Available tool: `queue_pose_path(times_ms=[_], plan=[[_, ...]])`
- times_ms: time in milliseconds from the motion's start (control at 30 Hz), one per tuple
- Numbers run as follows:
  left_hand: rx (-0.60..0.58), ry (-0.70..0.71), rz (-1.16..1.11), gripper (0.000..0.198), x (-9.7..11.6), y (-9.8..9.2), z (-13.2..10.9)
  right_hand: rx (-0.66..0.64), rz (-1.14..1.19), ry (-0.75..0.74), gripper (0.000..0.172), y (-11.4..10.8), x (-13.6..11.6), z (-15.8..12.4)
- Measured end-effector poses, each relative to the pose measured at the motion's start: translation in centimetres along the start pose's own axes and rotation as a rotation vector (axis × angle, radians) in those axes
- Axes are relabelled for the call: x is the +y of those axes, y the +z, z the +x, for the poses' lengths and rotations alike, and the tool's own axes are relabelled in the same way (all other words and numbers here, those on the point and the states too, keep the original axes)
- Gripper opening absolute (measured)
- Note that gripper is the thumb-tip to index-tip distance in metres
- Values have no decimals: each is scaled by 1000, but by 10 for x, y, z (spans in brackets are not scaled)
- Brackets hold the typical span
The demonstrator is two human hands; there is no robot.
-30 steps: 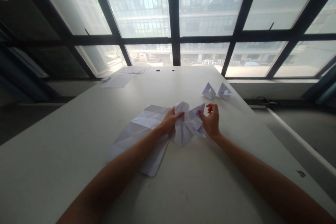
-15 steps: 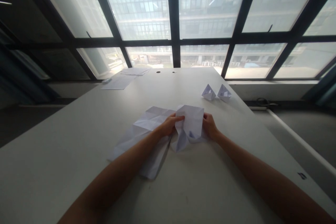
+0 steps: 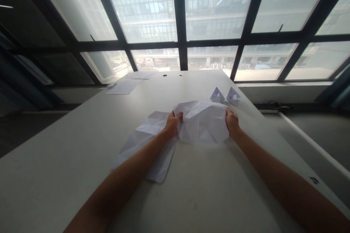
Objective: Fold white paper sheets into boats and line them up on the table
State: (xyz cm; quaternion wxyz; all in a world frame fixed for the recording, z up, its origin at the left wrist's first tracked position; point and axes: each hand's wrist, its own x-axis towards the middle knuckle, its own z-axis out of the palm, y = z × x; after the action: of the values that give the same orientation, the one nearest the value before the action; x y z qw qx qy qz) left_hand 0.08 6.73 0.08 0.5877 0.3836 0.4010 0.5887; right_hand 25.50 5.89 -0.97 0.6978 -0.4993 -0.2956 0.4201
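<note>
A creased white sheet of paper (image 3: 203, 122) is held up a little above the white table (image 3: 207, 193), spread between both hands. My left hand (image 3: 171, 123) is closed on its left edge. My right hand (image 3: 232, 122) is closed on its right edge. Under my left forearm a second creased, unfolded sheet (image 3: 146, 142) lies flat on the table. Two small folded paper boats (image 3: 218, 95) (image 3: 233, 95) stand just beyond the held sheet, near the table's right edge.
Flat sheets of paper (image 3: 124, 86) lie at the far left end of the table. Two small dark holes (image 3: 164, 75) sit near the far edge. Large windows with dark frames rise behind the table. The table's right edge drops to a ledge.
The partly folded paper between my hands has been pulled open into a wide sheet. My right hand moved right and took hold of the paper's right edge; my left hand kept its grip.
</note>
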Motion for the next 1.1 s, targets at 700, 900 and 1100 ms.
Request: queue_pose_path(times_ms=[700, 900, 1100], plan=[[-5, 136, -58, 51, 12, -3, -5, -268, -314, -184, 74, -34, -39, 24], [-40, 77, -77, 56, 27, -1, -4, -162, -277, -180, 69, -26, -34, 21], [79, 154, -80, 40, 39, 0, -10, -547, -265, 288, 68, -17, -37, -3]])
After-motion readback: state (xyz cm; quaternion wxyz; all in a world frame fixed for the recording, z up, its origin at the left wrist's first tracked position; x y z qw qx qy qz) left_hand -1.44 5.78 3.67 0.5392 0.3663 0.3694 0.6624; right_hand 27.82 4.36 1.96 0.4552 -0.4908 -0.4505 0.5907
